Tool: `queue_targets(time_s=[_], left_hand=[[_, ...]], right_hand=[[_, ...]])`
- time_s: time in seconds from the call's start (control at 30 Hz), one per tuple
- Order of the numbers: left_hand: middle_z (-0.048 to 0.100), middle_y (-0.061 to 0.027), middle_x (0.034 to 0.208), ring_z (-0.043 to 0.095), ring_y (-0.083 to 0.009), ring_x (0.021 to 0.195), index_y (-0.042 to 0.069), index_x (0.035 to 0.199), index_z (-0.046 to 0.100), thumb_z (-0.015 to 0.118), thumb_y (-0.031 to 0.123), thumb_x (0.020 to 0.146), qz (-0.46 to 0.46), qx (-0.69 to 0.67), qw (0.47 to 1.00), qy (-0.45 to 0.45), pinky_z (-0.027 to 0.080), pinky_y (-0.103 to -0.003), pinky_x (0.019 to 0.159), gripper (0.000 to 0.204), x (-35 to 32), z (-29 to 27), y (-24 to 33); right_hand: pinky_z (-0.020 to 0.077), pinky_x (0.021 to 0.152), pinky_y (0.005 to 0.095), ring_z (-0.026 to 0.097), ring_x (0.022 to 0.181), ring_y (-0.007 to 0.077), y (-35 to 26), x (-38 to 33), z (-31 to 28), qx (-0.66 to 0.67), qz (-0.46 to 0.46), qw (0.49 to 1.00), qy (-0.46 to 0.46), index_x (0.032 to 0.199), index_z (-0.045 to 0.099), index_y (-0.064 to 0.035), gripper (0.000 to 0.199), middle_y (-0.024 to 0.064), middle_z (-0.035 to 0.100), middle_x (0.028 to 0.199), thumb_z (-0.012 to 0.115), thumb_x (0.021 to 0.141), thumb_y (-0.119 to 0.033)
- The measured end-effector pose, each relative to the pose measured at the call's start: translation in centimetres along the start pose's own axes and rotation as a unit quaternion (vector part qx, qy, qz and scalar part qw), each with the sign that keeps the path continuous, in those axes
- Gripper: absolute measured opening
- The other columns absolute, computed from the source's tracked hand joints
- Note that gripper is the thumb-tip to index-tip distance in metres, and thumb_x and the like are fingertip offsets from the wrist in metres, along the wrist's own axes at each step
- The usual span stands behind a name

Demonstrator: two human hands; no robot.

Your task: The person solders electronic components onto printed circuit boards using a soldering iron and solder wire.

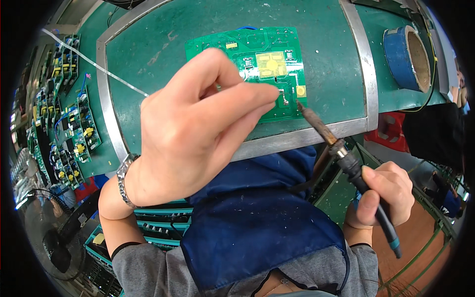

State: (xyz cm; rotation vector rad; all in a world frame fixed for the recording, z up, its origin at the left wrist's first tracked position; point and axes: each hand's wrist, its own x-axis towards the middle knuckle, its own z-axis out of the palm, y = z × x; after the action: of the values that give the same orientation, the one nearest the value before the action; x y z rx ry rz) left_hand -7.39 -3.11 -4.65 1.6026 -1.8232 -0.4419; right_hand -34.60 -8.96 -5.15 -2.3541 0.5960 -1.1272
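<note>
A green circuit board [208,44] lies solder side up on the bench, with yellow tape patches [271,65] on it. My left hand [198,114] is over the board's left and lower part, thumb and fingers pinched close to its surface. A pale strand of solder wire [99,66] runs from the upper left to this hand and disappears behind it; its end is hard to see. My right hand [388,195] grips a soldering iron [349,163] by its dark handle. The iron's tip points up-left, close to the board's lower right edge; contact cannot be made out.
A metal strip [363,64] frames the green bench top [326,44]. At the right stands a blue tape roll [403,57]. Several populated circuit boards [64,133] stand along the left. A black fan [57,237] is at the lower left, a red stool [391,132] beyond the bench's right corner.
</note>
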Motion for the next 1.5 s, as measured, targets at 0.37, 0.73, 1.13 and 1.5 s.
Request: queue_targets(time_s=[0.37, 0.73, 1.13, 1.5], left_hand=[[0.056, -0.0052, 0.078, 0.054, -0.0134, 0.06, 0.004, 0.097, 0.074, 0.075, -0.004, 0.073, 0.064, 0.027, 0.996, 0.048, 0.043, -0.026, 0.052, 0.025, 0.9, 2.5, -2.0], [0.054, -0.0052, 0.079, 0.052, -0.0131, 0.059, 0.004, 0.098, 0.074, 0.076, -0.004, 0.072, 0.08, 0.008, 0.996, 0.043, 0.042, -0.026, 0.051, 0.028, 1.0, 3.4, -2.4], [0.053, -0.0048, 0.076, 0.054, -0.0156, 0.059, 0.005, 0.098, 0.073, 0.075, -0.002, 0.071, 0.096, 0.03, 0.995, 0.016, 0.042, -0.028, 0.049, 0.028, 0.5, 3.1, -1.2], [0.055, -0.0051, 0.075, 0.058, -0.0173, 0.061, 0.005, 0.092, 0.073, 0.074, -0.001, 0.071, 0.075, -0.104, 0.984, -0.121, 0.046, -0.029, 0.051, 0.022, -2.8, 3.3, 1.3]], right_hand=[[0.0385, 0.044, 0.0259, 0.05, 0.044, 0.0149, 1.9, -0.6, 1.0, 0.01, 0.114, 0.991, 0.064, 0.091, 0.065, 0.0048, 0.027, 0.0071, 0.06, 0.058, 0.067, 0.088, -0.022], [0.0407, 0.044, 0.0263, 0.052, 0.044, 0.0159, 1.9, 0.0, 1.5, 0.019, 0.099, 0.994, 0.032, 0.091, 0.067, 0.0036, 0.022, 0.0078, 0.061, 0.059, 0.068, 0.086, -0.018], [0.0401, 0.044, 0.0258, 0.052, 0.044, 0.0151, 1.4, -0.9, 0.6, 0.01, 0.1, 0.994, 0.044, 0.088, 0.067, 0.0024, 0.022, 0.0055, 0.06, 0.057, 0.068, 0.086, -0.019], [0.0361, 0.04, 0.024, 0.049, 0.04, 0.0125, 0.0, -3.0, -0.8, 0.009, 0.107, 0.992, 0.069, 0.089, 0.065, -0.0007, 0.028, 0.0014, 0.054, 0.052, 0.064, 0.09, -0.029]])
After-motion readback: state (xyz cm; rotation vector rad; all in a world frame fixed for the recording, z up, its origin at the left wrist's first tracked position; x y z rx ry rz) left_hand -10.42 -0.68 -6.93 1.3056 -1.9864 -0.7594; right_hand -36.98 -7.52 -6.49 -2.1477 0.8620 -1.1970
